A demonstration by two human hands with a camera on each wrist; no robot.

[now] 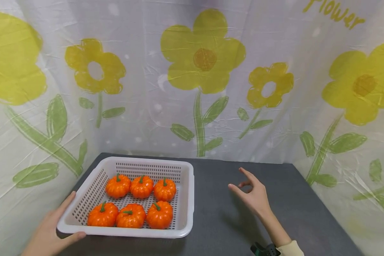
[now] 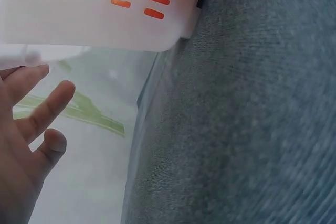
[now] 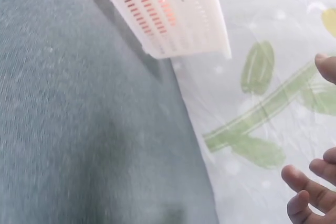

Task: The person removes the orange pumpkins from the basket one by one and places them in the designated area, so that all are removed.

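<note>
A white plastic basket (image 1: 190, 199) with slotted sides sits on the left of the dark table. It holds several small orange pumpkins (image 1: 131, 215) with green stems, in two rows of three. At its front left corner is my left hand (image 1: 52, 225), thumb by the front rim and index finger along the left rim. In the left wrist view the other fingers (image 2: 44, 111) are spread and mostly straight. My right hand (image 1: 253, 193) hovers over the table to the basket's right, thumb and index finger apart, with nothing between them.
The dark grey table (image 1: 216, 213) is enclosed by a pale curtain (image 1: 140, 106) painted with yellow flowers. A black wrist strap (image 1: 265, 249) and a cream sleeve (image 1: 290, 249) are on the right arm.
</note>
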